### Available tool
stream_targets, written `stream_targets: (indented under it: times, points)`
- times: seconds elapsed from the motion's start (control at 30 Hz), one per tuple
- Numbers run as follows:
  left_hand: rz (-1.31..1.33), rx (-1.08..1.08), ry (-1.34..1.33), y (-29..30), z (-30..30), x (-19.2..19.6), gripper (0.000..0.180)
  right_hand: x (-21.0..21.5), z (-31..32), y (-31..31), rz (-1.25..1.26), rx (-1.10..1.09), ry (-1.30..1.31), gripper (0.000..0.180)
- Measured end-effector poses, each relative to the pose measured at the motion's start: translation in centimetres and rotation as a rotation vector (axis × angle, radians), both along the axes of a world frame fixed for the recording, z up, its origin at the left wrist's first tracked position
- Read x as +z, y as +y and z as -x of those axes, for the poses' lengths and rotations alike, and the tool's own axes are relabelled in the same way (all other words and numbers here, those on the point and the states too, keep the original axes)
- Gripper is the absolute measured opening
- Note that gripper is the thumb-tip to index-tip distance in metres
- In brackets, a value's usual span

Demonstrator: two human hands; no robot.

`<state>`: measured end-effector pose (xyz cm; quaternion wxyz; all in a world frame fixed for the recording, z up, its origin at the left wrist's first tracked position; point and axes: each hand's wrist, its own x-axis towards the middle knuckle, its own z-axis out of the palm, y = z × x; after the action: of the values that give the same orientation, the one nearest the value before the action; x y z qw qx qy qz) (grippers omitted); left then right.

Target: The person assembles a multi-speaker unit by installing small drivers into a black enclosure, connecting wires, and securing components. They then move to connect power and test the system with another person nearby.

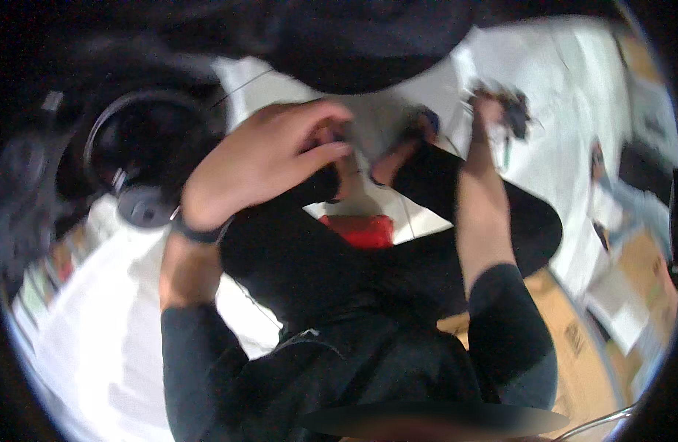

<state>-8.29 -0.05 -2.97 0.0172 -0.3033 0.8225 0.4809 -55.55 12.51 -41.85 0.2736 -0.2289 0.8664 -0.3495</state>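
Note:
My left hand (269,158), with a dark band (199,230) on its wrist, is raised over my left thigh. Its fingers curl loosely with the thumb apart, and no object shows between them. Out to the right, my right hand (489,110) reaches past my knee. It is closed at the edge of a dark, blurred object with thin strands (514,114), whose kind I cannot make out. Between my black-trousered legs a red object (362,230) lies on the pale floor.
A large rounded black shape (368,51) overhangs the far side. Dark equipment with a curved rim (144,140) and a grey round part (144,206) stands at left. Cardboard (574,346) lies at lower right. Another person's blue-grey sleeve (637,202) shows at far right.

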Motion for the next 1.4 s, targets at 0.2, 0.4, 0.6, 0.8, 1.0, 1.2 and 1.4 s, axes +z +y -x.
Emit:
stream_targets:
  times: [0.2, 0.4, 0.6, 0.8, 1.0, 1.2, 1.4]
  points:
    - [0.224, -0.071, -0.175, 0.3, 1.5, -2.5, 0.051, 2.9, 11.8, -0.5, -0.254, 0.555, -0.106, 0.057]
    - [0.037, -0.188, 0.11, -1.2, 6.1, -4.0, 0.047, 15.0, 12.7, 2.1, -0.095, 0.543, -0.041, 0.052]
    - [0.076, -0.215, 0.246, 1.3, 14.2, -1.7, 0.039, 36.4, 8.8, 17.9, -0.037, 0.275, 0.235, 0.057]
    - [0.005, -0.263, 0.704, 6.5, 23.0, 1.1, 0.029, 47.8, 0.5, 32.0, -0.073, 0.1, 0.203, 0.068]
    - [-0.048, -0.285, 0.678, 9.7, 28.9, 4.6, 0.027, 45.1, -5.3, 38.4, 0.065, -0.074, 0.087, 0.066]
    - [-0.129, -0.251, 0.627, 9.2, 37.2, 6.2, 0.025, 42.4, -6.7, 38.5, -0.299, 0.348, -0.098, 0.071]
    - [-0.023, -0.332, 0.382, 8.5, 44.8, -0.2, 0.026, 38.6, -2.3, 36.8, -0.129, 0.144, 0.156, 0.067]
